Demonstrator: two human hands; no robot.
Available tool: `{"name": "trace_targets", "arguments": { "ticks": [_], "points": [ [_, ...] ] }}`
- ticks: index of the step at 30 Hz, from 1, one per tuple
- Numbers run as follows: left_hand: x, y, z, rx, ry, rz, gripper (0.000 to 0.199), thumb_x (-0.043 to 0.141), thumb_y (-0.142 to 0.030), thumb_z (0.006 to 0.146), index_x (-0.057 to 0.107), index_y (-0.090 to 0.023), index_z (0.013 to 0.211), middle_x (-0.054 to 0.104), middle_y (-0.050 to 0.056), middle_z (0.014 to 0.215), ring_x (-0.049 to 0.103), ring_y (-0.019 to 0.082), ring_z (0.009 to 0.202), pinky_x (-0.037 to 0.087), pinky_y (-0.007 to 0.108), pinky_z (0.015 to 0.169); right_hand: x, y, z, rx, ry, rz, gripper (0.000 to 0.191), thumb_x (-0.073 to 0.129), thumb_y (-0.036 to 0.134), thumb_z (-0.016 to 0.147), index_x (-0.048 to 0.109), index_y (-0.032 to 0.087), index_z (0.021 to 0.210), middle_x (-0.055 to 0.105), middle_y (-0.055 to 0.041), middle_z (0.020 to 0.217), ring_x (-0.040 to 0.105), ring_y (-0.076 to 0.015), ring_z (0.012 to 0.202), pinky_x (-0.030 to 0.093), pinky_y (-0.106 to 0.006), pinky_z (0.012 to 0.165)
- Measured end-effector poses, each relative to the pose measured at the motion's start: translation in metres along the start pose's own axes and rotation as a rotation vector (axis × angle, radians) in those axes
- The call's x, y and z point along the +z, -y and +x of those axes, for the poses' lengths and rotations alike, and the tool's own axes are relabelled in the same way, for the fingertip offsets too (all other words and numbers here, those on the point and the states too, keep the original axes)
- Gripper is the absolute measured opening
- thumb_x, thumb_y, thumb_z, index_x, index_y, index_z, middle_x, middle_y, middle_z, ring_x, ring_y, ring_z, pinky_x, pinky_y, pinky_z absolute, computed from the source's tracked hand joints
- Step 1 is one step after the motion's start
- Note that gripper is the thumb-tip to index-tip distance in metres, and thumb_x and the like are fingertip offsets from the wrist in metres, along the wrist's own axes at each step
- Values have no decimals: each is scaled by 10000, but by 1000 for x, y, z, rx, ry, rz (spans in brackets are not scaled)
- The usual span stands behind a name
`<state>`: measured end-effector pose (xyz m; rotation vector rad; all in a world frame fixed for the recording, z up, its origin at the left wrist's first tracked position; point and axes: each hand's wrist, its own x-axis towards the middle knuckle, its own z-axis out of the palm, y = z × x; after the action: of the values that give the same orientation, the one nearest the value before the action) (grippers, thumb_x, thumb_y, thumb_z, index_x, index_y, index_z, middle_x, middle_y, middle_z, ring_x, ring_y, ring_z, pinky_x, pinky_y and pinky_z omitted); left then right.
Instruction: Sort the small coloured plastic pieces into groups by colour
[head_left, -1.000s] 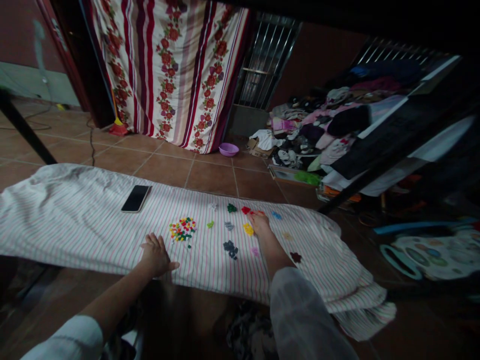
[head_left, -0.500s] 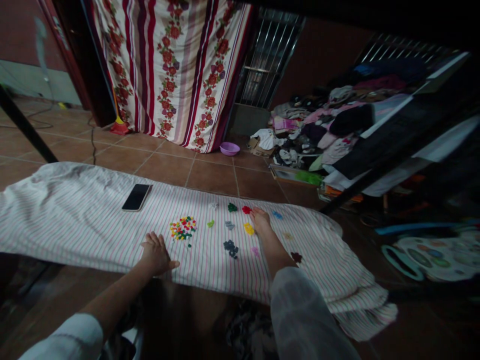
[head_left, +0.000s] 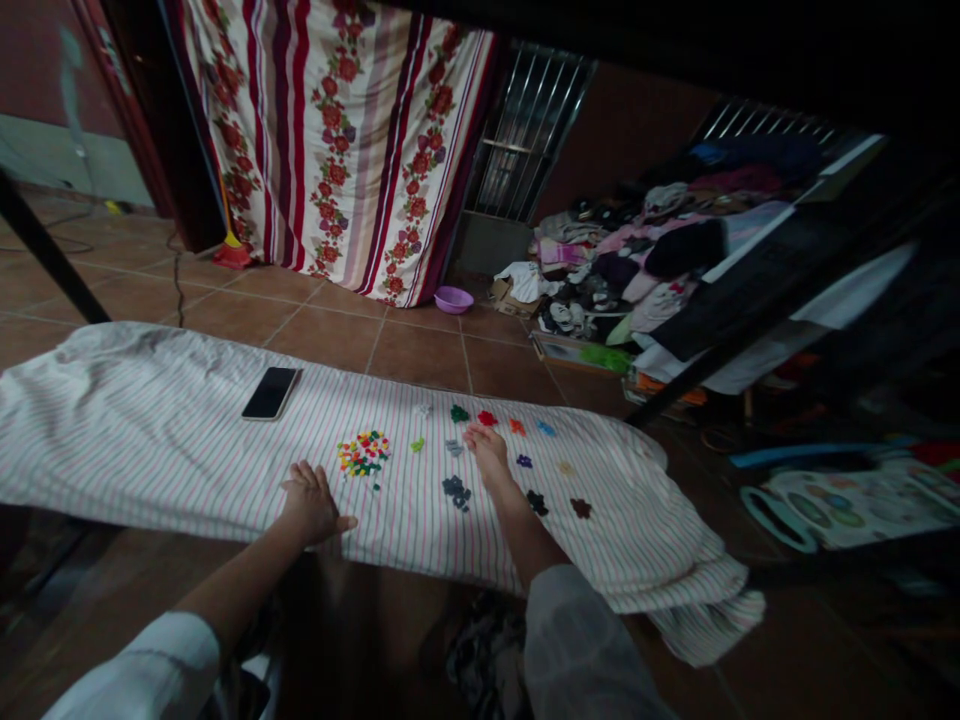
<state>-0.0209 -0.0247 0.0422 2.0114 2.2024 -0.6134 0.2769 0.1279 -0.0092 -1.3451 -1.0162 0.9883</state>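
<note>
My left hand [head_left: 309,503] rests on the striped cloth with fingers spread, holding nothing. Just beyond it lies a loose pile of mixed small beads [head_left: 363,455] in red, yellow, green and white. My right hand [head_left: 489,455] hovers over the sorted beads, its fingers stretched out and nothing visible in them. Its fingertips are between the red beads [head_left: 487,418] and the light grey beads [head_left: 454,447]. Around it are dark green beads [head_left: 459,413], orange beads [head_left: 517,427], purple beads [head_left: 524,461] and dark grey beads [head_left: 456,492]. The hand and forearm hide the yellow and pink piles.
A phone [head_left: 271,393] lies on the striped cloth [head_left: 187,430] at the left. Blue beads [head_left: 546,428], beige beads [head_left: 566,467], black beads [head_left: 536,502] and brown beads [head_left: 580,508] sit to the right. A purple basin [head_left: 454,299] and heaped clothes stand beyond on the tiled floor.
My right hand has moved left from beside the red beads, uncovering the orange, purple and black piles. My left hand stays in place. The view has shifted slightly.
</note>
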Motion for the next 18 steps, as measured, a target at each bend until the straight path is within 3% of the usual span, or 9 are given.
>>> {"name": "trace_targets", "arguments": {
  "ticks": [10, 18],
  "points": [
    [3, 1, 2, -13, -8, -54, 1108, 431, -758, 697, 245, 87, 1389, 237, 409, 1419, 247, 541, 1317, 328, 551, 949, 57, -3, -63, -87, 302, -177, 212, 495, 296, 750, 661, 208, 848, 705, -27, 803, 669, -172, 776, 518, -299, 702],
    [1, 0, 0, -2, 12, -25, 1096, 403, -758, 726, 221, 89, 1397, 211, 415, 1421, 236, 541, 1321, 316, 547, 962, 65, -5, -71, -166, 255, -350, 174, 542, 219, 716, 673, 243, 828, 705, 5, 877, 633, -171, 819, 494, -327, 807]
  ]
}}
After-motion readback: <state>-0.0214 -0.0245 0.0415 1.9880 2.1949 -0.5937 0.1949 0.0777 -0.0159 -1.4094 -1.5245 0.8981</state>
